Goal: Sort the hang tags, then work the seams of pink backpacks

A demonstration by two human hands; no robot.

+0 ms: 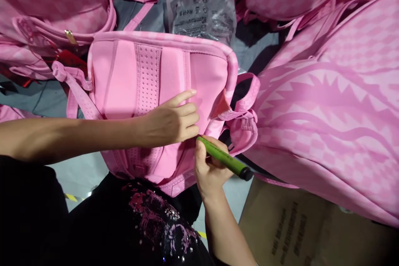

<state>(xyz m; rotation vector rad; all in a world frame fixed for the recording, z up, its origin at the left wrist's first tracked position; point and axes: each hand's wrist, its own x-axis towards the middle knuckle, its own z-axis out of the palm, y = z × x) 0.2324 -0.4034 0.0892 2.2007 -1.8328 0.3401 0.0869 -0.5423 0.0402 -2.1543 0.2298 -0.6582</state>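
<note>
A pink backpack (204,70) lies back panel up across my lap, with padded strips and a perforated mesh band on it. My left hand (176,120) rests on the panel, its fingers stretched out over the fabric near the right side. Just below those fingers, my right hand (212,162) is closed around a green marker pen (222,153). The pen's black end points down to the right; its other end is at the panel, partly hidden by my fingers. Looped pink straps (246,129) hang at the backpack's right side.
A large pink backpack with a jagged print (327,112) stands at right, above a cardboard box (280,220). Another pink bag (59,0) is at upper left. A printed clear plastic bag (202,14) lies behind the backpack on the dark surface. More pink bags fill the back.
</note>
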